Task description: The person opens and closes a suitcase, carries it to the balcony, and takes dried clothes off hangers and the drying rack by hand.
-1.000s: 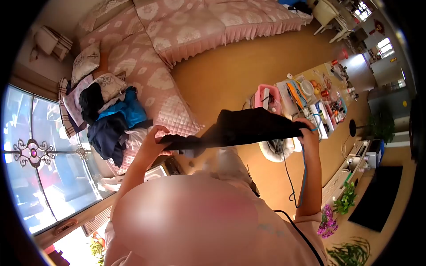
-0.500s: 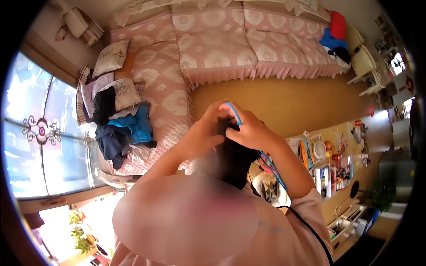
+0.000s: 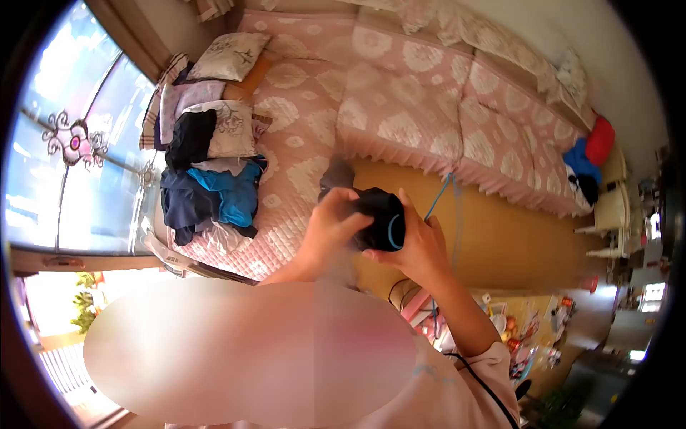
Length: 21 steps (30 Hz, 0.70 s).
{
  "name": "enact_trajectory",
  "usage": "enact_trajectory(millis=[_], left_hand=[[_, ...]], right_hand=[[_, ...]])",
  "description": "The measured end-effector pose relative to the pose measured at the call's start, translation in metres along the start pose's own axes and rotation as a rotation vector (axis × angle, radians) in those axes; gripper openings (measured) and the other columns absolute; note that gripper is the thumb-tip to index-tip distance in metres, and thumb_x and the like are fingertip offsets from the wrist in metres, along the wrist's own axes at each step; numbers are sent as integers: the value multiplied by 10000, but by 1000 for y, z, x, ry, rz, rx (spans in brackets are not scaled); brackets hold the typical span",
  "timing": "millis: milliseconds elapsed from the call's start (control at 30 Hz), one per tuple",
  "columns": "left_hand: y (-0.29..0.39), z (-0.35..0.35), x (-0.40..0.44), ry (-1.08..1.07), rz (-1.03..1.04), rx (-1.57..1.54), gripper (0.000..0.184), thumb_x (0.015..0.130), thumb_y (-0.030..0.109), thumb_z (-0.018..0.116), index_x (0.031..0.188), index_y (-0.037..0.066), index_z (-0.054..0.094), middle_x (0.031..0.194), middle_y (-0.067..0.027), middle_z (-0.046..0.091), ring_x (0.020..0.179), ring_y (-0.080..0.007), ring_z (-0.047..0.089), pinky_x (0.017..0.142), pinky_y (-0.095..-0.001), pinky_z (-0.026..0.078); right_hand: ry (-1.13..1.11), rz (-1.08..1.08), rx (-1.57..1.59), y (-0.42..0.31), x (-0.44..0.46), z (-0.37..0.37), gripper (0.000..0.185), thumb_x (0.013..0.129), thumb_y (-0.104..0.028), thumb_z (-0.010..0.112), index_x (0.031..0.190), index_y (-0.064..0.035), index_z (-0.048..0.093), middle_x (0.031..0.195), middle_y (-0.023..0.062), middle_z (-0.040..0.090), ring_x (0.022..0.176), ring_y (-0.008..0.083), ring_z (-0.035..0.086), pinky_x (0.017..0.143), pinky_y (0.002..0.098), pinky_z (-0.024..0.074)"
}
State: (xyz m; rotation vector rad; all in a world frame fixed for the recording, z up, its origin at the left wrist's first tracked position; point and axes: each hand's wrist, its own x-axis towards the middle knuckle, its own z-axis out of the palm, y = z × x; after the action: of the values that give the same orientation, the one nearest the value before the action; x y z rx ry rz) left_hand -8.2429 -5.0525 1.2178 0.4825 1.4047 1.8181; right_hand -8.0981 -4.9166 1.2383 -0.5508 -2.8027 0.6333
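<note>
Between my two hands, in front of my chest, is a black, soft-looking thing (image 3: 379,220) with a curved blue line like a cord across its right side. I cannot make out exactly what it is. My left hand (image 3: 334,229) grips its left side, with fingers bent over it. Around its right side curve the thumb and fingers of my right hand (image 3: 420,247). A dark grey, blurred part (image 3: 337,177) sticks up above my left hand. A thin blue cord (image 3: 440,196) runs in the air to the right of my right hand.
A pink patterned sofa (image 3: 400,100) lines the far side and the left. Clothes (image 3: 207,193) and cushions (image 3: 232,57) are piled on its left part, beside a window (image 3: 61,143). A cluttered table (image 3: 529,322) stands at right. A chair (image 3: 607,193) is farther off.
My view has turned, and the sofa appears lower and farther right. My hands have moved apart and slightly down, showing more of the black thing. The blue cord now swings out at right.
</note>
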Motion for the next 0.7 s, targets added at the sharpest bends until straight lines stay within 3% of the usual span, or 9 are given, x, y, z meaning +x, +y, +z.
enact_trajectory(millis=[67,167,267,367,467,600,700], left_hand=[[7,-13,17,29,-57,2,331,843,-31,706,1093,48,505,1005,-44,630,937,-113,619,812,-246,504],[15,-37,49,80,-131,-25,351,848,-40,715,1096,46,481,1055,-51,632,1006,-137,640,904,-297,531],[25,-69,87,162,-209,-119,305,851,-28,720,1057,58,512,1026,-50,646,952,-138,663,849,-288,551],[43,-98,114,227,-189,-85,283,852,-18,724,1038,66,528,999,-44,649,934,-135,671,832,-281,560],[43,-134,143,221,-74,-185,265,858,-5,724,1021,71,529,990,-41,650,935,-137,675,802,-281,576],[76,-165,196,343,-170,-294,221,880,24,709,988,78,524,955,-31,629,911,-145,682,729,-294,610],[100,-202,255,320,-147,-244,180,904,69,708,963,85,539,959,-46,636,867,-154,691,741,-306,612]], right_hand=[[-108,55,35,13,40,10,1001,654,-383,869,1455,-18,393,1001,126,714,915,295,687,845,418,408],[-201,-109,-42,33,100,26,855,680,-298,839,1425,-96,470,924,110,715,866,309,660,840,404,406],[-309,-115,89,35,160,39,714,698,-254,824,1356,-176,560,931,118,706,829,329,627,842,404,416],[-414,-182,251,50,215,55,608,699,-245,833,1270,-193,633,912,105,701,839,327,603,846,409,424],[-447,-163,185,54,271,47,514,726,-265,825,1211,-192,671,902,88,690,875,314,599,856,422,431],[-570,-463,-49,55,361,36,453,791,-299,785,1207,-156,678,887,90,677,911,303,613,962,425,391],[-392,-618,-98,51,429,33,363,856,-243,719,1194,-119,673,848,124,694,888,303,642,965,462,352]])
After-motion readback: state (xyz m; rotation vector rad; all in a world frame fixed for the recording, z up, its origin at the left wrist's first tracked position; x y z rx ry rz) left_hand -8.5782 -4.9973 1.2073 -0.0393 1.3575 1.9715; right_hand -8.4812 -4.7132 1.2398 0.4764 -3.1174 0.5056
